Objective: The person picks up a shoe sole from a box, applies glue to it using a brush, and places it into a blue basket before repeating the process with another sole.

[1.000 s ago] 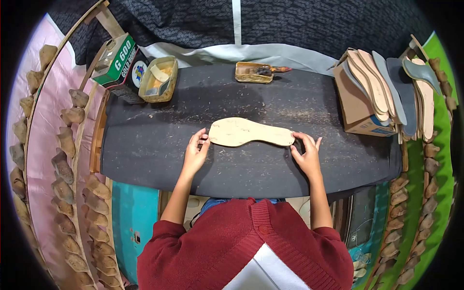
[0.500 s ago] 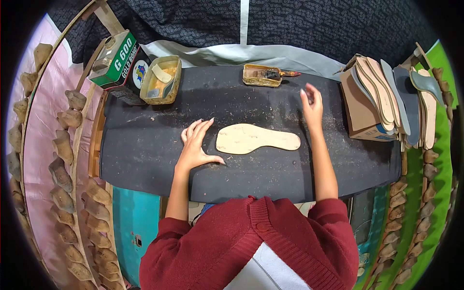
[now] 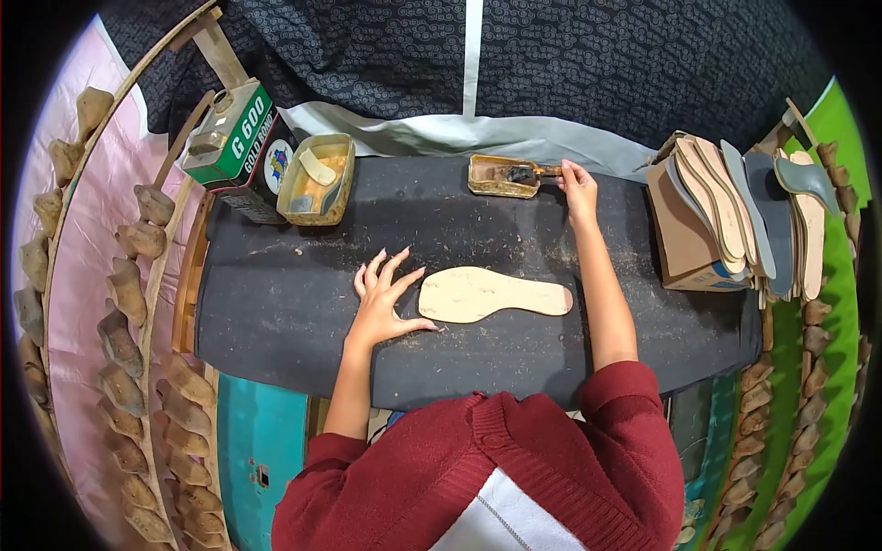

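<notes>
A pale insole [image 3: 496, 294] lies flat on the dark cloth-covered table, its wide end toward my left hand. Fingers spread, my left hand [image 3: 381, 298] rests beside that wide end, with the thumb close to its lower edge. At the far side of the table, my right hand [image 3: 578, 191] is closed on the handle of a brush [image 3: 542, 171]. The brush's dark head lies inside a small yellowish tray [image 3: 503, 188], crusted with residue.
At the back left stand a green and black G 600 can [image 3: 241, 151] and a yellowish tub [image 3: 317, 184] holding small pieces. A cardboard box [image 3: 689, 243] with several insoles [image 3: 721, 207] is on the right. Racks of shoe lasts [image 3: 119, 340] flank the table.
My right hand has reached to the brush handle and closed on it. My left hand has spread its fingers beside the insole. The whole view has shifted slightly downward.
</notes>
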`<state>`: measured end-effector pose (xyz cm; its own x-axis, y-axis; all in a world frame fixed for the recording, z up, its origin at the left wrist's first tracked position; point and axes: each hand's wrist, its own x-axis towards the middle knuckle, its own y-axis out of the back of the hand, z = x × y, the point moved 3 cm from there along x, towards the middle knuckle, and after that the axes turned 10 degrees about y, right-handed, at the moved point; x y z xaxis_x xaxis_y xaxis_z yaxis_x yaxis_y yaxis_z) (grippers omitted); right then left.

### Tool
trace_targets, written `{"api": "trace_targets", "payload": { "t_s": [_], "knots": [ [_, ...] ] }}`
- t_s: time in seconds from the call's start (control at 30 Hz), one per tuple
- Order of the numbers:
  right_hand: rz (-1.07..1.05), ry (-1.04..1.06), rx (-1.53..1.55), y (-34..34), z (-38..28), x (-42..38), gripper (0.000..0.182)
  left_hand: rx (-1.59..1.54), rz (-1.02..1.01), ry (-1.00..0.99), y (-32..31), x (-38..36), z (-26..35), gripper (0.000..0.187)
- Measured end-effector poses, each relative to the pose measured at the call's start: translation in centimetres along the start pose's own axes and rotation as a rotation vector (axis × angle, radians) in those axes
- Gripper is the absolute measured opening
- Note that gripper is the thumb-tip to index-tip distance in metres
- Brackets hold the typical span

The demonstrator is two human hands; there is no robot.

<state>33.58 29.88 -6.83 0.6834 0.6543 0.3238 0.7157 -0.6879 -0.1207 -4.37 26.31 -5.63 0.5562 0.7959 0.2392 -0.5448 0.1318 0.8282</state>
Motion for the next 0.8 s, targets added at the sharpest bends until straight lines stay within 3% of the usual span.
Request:
{"api": "trace_targets", "payload": {
  "t_s": [0.13, 0.23, 0.3, 0.5, 0.7, 0.8],
  "knots": [
    [-0.074, 0.07, -0.008, -1.4, -2.1, 0.6, 0.023, -0.001, -0.01, -0.004, -0.2, -0.1, 0.0, 0.08],
    [-0.148, 0.216, -0.093, -2.9, -4.4, 1.1, 0.022, 0.0, -0.007, 0.0, -0.3, -0.2, 0.0, 0.079],
    [-0.225, 0.45, -0.275, -3.9, -6.3, 1.2, 0.021, 0.002, -0.001, 0.002, -0.3, -0.3, -0.1, 0.079],
    [-0.392, 0.667, -0.485, -4.7, -10.4, 0.7, 0.016, 0.004, -0.003, -0.003, -0.4, -0.3, 0.0, 0.079],
    [-0.458, 0.74, -0.535, -4.4, -11.7, -0.1, 0.015, -0.012, -0.025, -0.004, -0.7, -0.4, -0.1, 0.079],
    [-0.536, 0.669, -0.559, -4.0, -12.3, -0.6, 0.014, -0.002, -0.012, -0.007, -0.7, -0.4, -0.2, 0.079]
  ]
}}
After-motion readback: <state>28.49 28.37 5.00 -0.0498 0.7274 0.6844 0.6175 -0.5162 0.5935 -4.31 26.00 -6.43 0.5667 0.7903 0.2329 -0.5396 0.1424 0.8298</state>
